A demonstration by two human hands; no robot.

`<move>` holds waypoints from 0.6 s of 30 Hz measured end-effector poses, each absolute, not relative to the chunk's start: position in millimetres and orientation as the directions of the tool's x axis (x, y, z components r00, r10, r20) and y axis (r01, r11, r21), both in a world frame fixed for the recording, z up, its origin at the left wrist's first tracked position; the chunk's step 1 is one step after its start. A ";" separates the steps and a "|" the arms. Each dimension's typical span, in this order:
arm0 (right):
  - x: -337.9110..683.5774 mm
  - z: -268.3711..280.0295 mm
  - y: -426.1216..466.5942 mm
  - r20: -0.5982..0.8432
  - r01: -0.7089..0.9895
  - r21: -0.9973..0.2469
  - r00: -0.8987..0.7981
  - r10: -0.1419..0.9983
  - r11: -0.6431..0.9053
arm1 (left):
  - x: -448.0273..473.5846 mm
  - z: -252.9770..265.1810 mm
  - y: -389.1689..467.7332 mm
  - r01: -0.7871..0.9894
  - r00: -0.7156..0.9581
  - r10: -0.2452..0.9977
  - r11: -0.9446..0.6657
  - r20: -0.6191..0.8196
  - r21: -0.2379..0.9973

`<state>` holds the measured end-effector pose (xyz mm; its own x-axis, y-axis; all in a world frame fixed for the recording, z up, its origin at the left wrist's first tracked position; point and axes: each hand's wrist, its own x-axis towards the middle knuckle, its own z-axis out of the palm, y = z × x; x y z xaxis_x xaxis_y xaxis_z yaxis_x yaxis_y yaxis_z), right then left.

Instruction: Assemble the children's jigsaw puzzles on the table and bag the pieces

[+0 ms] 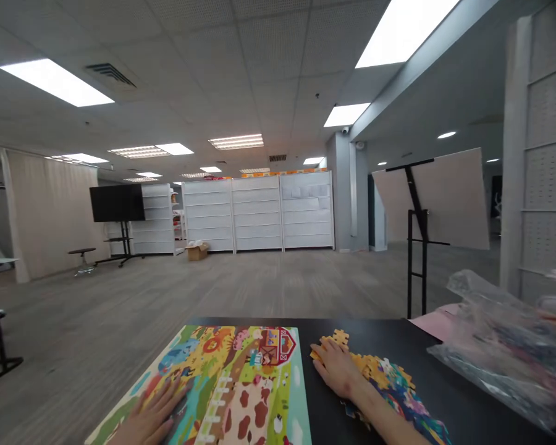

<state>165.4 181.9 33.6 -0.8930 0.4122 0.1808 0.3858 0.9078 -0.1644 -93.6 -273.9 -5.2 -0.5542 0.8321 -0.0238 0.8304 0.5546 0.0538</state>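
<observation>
Left hand [151, 414] lies flat, fingers spread, on the farm-animal picture [245, 408]; right hand [338, 369] covers jigsaw pieces [380, 372] on the counter [463, 386], fingers loosely spread, sorting perhaps; lifting just one calls for a pinch; plastic bag [500, 340] crowds the right, display board [458, 201] beyond, cardboard box [197, 251] far back

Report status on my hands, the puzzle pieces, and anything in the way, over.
Left hand palm down on animal-picture board. Right hand on loose puzzle pieces, grip unclear. Clear plastic bag off to the right, not covering the pieces.
</observation>
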 end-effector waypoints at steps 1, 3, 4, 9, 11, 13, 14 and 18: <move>171.2 32.5 187.3 0.191 0.404 -0.158 -0.883 0.429 0.901 | -92.6 -4.4 -273.4 0.824 -0.564 0.826 0.564 -0.019 0.051; 181.0 33.1 196.4 0.211 0.447 -0.150 -0.857 0.470 0.882 | -91.9 -4.8 -272.5 0.815 -0.577 0.817 0.576 0.001 0.055; 184.5 34.7 198.9 0.222 0.466 -0.146 -0.844 0.488 0.872 | -92.2 -5.8 -272.1 0.812 -0.582 0.813 0.581 0.012 0.056; 186.6 47.1 174.7 0.296 0.361 -0.179 -0.867 0.400 0.915 | -95.1 -9.3 -271.4 0.805 -0.594 0.803 0.592 0.045 0.042; 183.0 47.0 149.9 0.292 0.174 -0.263 -0.923 0.250 0.949 | -95.5 -8.9 -271.0 0.799 -0.602 0.798 0.599 0.041 0.055; 178.6 42.1 125.2 0.225 0.051 -0.351 -0.965 0.136 0.935 | -96.1 -9.1 -269.9 0.793 -0.608 0.793 0.605 0.037 0.072; 176.5 38.9 115.1 0.180 0.025 -0.377 -0.979 0.100 0.926 | -96.7 -9.8 -268.9 0.788 -0.615 0.787 0.612 0.036 0.072; 169.8 31.3 97.4 0.089 0.034 -0.389 -0.993 0.074 0.921 | -100.4 -14.3 -262.3 0.729 -0.683 0.725 0.683 0.089 0.031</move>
<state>169.8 97.4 31.3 -0.9933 0.0740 0.0891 0.0337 0.9206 -0.3891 -100.4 -262.3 -14.3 -0.6829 0.7251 0.0885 0.7295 0.6833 0.0313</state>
